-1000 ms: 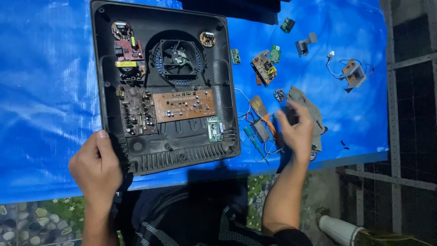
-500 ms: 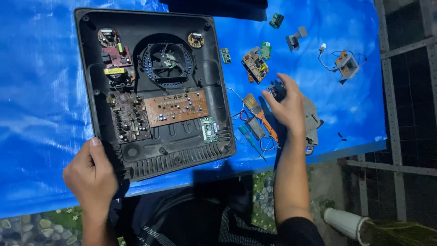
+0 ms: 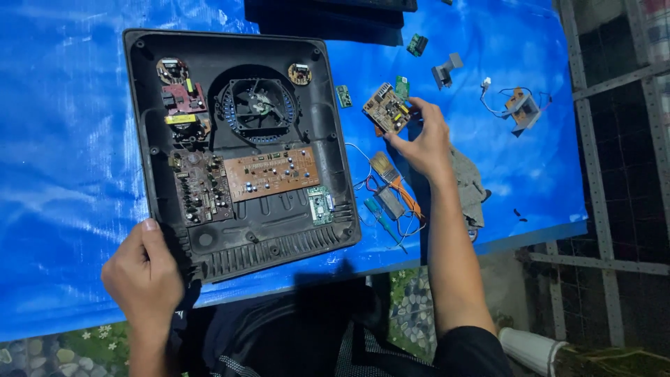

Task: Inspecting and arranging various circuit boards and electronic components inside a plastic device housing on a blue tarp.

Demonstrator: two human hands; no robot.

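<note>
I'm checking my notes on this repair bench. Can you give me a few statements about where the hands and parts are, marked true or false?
1. The left hand grips the near corner of the black housing. True.
2. The right hand rests on the fan. False: it is off to the side of the housing, its fingers at a small circuit board.
3. The housing lies on a blue sheet. True.
4. The brush lies inside the housing. False: it lies on the sheet beside it, near the right hand.
</note>
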